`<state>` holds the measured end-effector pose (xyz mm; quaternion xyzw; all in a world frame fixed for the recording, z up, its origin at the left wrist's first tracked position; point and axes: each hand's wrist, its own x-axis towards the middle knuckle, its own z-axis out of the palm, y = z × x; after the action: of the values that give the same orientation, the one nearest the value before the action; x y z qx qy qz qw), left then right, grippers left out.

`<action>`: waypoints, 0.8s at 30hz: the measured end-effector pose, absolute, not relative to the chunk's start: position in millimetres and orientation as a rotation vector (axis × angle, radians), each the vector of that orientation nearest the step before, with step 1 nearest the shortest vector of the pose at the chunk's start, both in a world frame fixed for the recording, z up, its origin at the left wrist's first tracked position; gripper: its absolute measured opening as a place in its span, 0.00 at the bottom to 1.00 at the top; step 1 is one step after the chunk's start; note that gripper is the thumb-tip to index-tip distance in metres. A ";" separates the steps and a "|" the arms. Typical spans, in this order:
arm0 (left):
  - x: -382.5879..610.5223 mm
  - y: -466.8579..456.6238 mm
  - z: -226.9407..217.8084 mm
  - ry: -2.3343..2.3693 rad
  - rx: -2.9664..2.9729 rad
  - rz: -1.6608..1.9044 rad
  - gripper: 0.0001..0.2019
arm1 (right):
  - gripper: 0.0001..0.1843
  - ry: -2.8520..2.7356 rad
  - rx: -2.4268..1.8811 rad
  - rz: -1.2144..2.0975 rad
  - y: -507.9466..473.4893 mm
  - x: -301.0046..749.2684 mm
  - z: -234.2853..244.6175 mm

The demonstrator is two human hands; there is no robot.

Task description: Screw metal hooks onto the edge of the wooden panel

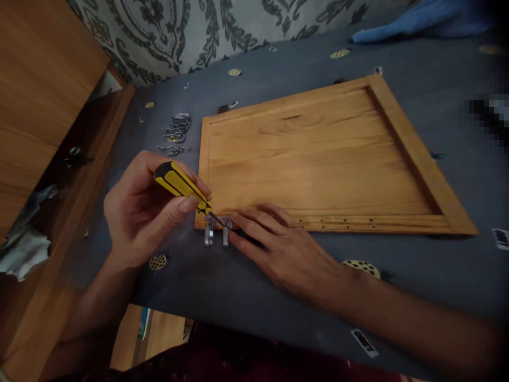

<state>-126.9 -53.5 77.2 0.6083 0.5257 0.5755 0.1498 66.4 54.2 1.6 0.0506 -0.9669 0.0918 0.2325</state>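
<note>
My left hand (145,212) is closed around a yellow and black screwdriver (178,180), tilted with its shaft pointing down to the right. The shaft's tip meets a silver metal hook (209,233) at the near left corner of a framed wooden board (302,154). The hook's curved prongs stick out past the board's near edge. My right hand (278,244) lies across that edge, fingers stretched out, with its fingertips against the hook's right side. Whether a screw sits under the tip is hidden. Several small holes (347,220) run along the near rail, right of my right hand.
Loose metal hooks (178,127) lie in a pile left of the board, on a dark cloth (278,313) printed with pineapples. A blue fabric (421,24) lies at the back right. Wooden furniture (43,79) with a ledge borders the left side.
</note>
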 end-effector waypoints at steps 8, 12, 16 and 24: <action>-125.6 -52.2 77.7 1.533 1.793 1.670 0.10 | 0.15 -2.629 0.129 0.236 53.6 65.9 2.3; -125.3 -51.7 76.8 1.557 1.812 1.662 0.11 | 0.14 -2.628 0.131 0.228 54.0 65.1 3.2; -125.9 -51.7 76.9 1.559 1.836 1.628 0.11 | 0.14 -2.626 0.128 0.217 54.3 64.7 3.3; -124.4 -54.5 79.4 1.614 1.874 1.585 0.13 | 0.15 -2.617 0.128 0.225 54.8 64.8 3.3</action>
<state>-124.4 -54.5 79.4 0.6346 0.5466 0.5369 0.1018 64.8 54.8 3.3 0.0472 -0.9627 0.0829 0.2532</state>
